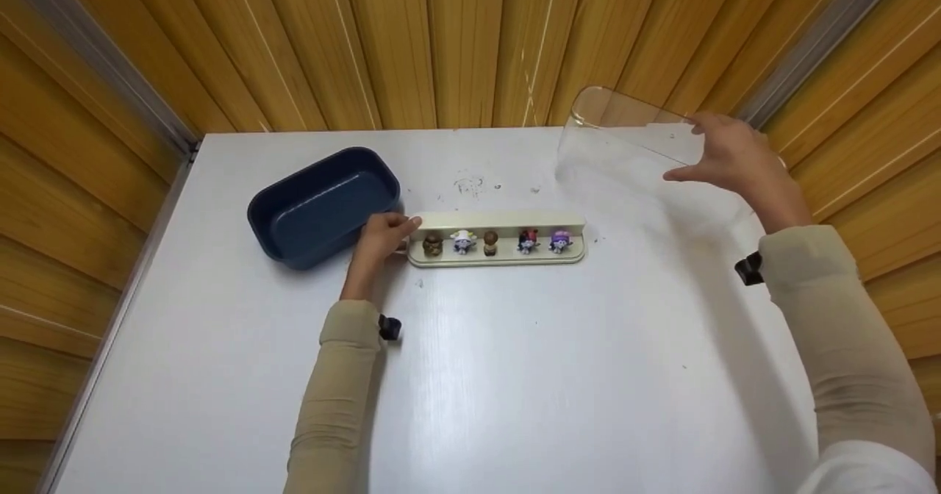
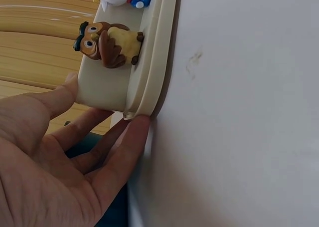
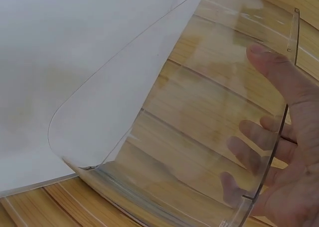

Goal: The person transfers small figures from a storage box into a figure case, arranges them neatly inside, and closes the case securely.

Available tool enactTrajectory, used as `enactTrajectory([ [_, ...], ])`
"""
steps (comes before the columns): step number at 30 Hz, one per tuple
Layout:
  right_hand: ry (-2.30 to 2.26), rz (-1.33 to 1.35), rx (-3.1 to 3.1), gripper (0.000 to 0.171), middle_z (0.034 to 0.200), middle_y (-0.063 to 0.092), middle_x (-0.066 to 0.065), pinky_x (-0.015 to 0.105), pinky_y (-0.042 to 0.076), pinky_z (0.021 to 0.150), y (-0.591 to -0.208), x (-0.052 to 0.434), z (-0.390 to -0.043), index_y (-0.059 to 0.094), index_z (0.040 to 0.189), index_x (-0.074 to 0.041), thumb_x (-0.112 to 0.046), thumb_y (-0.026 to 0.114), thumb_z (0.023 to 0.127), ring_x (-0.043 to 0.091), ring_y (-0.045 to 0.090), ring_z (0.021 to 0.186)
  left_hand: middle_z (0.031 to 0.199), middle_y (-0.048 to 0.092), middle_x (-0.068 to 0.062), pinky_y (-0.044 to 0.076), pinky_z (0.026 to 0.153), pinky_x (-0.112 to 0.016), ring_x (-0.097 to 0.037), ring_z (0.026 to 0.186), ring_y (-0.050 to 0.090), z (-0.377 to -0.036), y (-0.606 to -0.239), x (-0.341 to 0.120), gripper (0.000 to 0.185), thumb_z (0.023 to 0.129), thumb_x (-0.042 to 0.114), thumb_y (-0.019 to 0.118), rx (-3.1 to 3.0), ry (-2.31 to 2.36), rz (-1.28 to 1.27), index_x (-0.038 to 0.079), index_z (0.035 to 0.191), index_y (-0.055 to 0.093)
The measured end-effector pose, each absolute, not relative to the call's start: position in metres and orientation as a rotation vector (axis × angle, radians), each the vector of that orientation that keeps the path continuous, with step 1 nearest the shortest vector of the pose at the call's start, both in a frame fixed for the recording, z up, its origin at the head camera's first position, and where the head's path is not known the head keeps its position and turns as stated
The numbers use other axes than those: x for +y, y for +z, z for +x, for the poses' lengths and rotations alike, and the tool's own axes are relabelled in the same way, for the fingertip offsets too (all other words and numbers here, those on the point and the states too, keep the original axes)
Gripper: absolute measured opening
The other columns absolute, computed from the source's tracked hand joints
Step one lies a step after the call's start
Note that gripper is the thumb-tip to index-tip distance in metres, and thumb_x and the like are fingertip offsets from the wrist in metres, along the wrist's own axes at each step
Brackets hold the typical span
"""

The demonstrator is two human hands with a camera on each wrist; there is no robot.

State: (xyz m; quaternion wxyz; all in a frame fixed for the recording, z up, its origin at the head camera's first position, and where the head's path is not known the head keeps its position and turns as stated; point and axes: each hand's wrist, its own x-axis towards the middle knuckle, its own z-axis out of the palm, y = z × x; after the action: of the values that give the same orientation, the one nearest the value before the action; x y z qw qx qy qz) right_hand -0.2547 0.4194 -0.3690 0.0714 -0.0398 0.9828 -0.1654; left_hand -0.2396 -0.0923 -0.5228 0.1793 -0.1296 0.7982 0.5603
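A cream stand point(image 1: 500, 222) lies mid-table with a row of small figurines on it, a brown owl point(image 1: 433, 244) at its left end. My left hand point(image 1: 382, 237) holds that end. In the left wrist view the thumb presses the stand's point(image 2: 107, 85) back wall and the fingers point(image 2: 124, 142) meet the base corner beside the owl point(image 2: 107, 43). My right hand point(image 1: 728, 159) grips a clear plastic cover point(image 1: 625, 141), tilted and raised over the table's far right. In the right wrist view the thumb lies outside the cover point(image 3: 199, 112) and the fingers point(image 3: 249, 157) show through its wall.
An empty dark blue tub point(image 1: 323, 211) stands just left of the stand, close behind my left hand. The white table point(image 1: 514, 376) is ringed by wooden slat walls. Its edges run along the left and far right.
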Motion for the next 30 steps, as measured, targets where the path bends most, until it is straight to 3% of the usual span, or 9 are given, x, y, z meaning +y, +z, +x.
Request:
enactTrajectory([
  [10,-0.459,-0.137,2.962,0.115,0.150,0.045,0.029,0.074,0.030,0.106,-0.361,0.413,-0.250,0.032,0.155,0.000,-0.063,0.083,0.073,0.054,0.042,0.131,0.122,0.064,-0.016,0.057,0.087,-0.041,-0.023,0.094,0.063,-0.240,-0.524,-0.093,0.045,0.099,0.031,0.068,2.248,1.591,-0.363,-0.003,0.128,0.064],
  [22,-0.419,-0.182,2.998,0.106,0.144,0.049,0.029,0.071,0.035,0.104,-0.350,0.404,-0.244,0.041,0.149,0.003,-0.058,0.085,0.074,0.053,0.045,0.127,0.127,0.064,-0.018,0.056,0.088,-0.039,-0.026,0.100,0.064,-0.241,-0.524,-0.094,0.047,0.099,0.033,0.067,2.277,1.541,-0.350,-0.002,0.131,0.063],
  [30,-0.427,-0.157,2.999,0.106,0.146,0.046,0.031,0.073,0.030,0.105,-0.345,0.402,-0.240,0.041,0.149,0.003,-0.058,0.085,0.074,0.054,0.042,0.130,0.123,0.066,-0.019,0.056,0.089,-0.039,-0.025,0.098,0.065,-0.237,-0.524,-0.092,0.045,0.100,0.031,0.067,2.302,1.566,-0.306,-0.004,0.128,0.065],
])
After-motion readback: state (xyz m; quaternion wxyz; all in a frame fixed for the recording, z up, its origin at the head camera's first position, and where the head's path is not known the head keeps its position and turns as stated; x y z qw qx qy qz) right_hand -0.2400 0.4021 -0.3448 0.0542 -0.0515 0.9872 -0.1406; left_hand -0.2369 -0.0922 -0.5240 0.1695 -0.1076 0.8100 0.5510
